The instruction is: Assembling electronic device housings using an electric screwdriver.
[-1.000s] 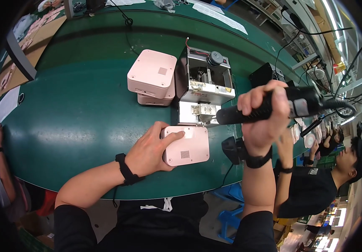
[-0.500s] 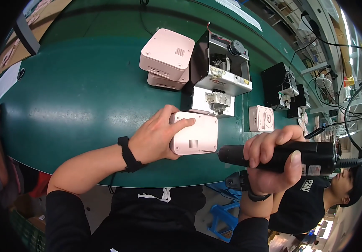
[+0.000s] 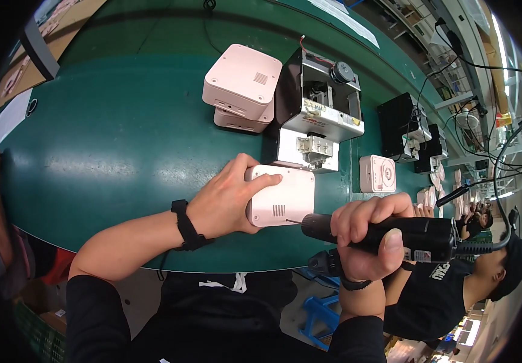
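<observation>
In the head view, the person's left hand (image 3: 227, 199) reaches in from the lower left, forearm angled up across the edge of the green table (image 3: 109, 145), a black wristband (image 3: 187, 225) around the wrist. The palm lies over the left end of a pale pink box (image 3: 282, 196) that rests flat near the table's front edge; the fingers curl over its top and left side, the thumb along its near side, so the hand clasps the box and steadies it against the table. The right hand (image 3: 367, 233) comes up from the lower edge, forearm nearly vertical, and is wrapped in a full fist around the black electric screwdriver (image 3: 394, 236), held roughly level with its thin bit pointing left and its tip touching the box's lower right corner, beside a small grille. A cable runs from the tool's right end. Just behind the box stands a black and white fixture (image 3: 318, 115), and to its left two more pink boxes (image 3: 241, 85) are stacked. A small white unit (image 3: 377, 174) sits to the right of the fixture. Another person in a black shirt (image 3: 449, 290) stands at the right.
</observation>
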A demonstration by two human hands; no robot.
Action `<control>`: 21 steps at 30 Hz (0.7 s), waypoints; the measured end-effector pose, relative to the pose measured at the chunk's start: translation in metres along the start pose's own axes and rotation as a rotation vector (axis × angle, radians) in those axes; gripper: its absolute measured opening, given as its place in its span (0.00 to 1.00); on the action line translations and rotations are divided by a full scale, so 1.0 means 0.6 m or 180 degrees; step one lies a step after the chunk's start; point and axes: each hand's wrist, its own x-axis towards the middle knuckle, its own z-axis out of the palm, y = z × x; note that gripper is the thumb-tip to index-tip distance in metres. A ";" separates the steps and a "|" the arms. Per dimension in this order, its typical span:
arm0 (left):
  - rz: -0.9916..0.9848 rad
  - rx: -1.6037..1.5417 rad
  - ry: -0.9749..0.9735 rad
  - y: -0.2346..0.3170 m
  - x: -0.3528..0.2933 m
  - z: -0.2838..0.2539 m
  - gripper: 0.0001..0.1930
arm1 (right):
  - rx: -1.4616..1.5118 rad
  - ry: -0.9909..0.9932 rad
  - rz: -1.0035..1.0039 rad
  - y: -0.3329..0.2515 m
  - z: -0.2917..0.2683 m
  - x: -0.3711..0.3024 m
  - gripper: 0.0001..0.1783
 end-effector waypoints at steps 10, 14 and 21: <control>0.0099 0.0149 -0.0005 0.002 -0.001 -0.002 0.45 | 0.0071 0.0263 -0.0871 -0.006 -0.026 0.132 0.15; 0.0107 0.0178 0.0059 0.003 -0.004 -0.002 0.44 | -0.0138 0.0514 -0.0652 0.009 -0.027 0.158 0.15; 0.0148 0.0136 0.0109 -0.004 -0.004 0.000 0.44 | 0.0333 -0.0113 -0.0269 -0.016 0.012 0.082 0.16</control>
